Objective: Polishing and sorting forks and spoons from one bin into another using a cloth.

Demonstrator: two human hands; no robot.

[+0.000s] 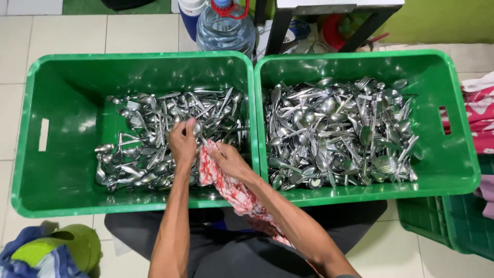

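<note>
Fingers (189, 127) of left hand (182, 144): pinched shut on a small steel utensil (197, 128), kind not clear, held over the heap. Fingers of right hand (229, 160): closed on a red-and-white patterned cloth (237, 194), its upper end bunched at the utensil, the rest trailing down over the forearm toward the lap.

Handling note, as a judgement: wiping goes best with the piece gripped by one end, cloth wrapped fully round and drawn along its length, hands kept low over the crate.

Left green plastic crate (56, 170): holds a heap of steel spoons and forks (149, 139) lying toward its right half; both hands work above it.

Right green plastic crate (447, 164): touching the first, holding a denser pile of steel cutlery (339, 134).

Beyond, on the tiled floor (72, 33): clear water bottle with blue cap (225, 28), black stand legs (278, 25).
</note>
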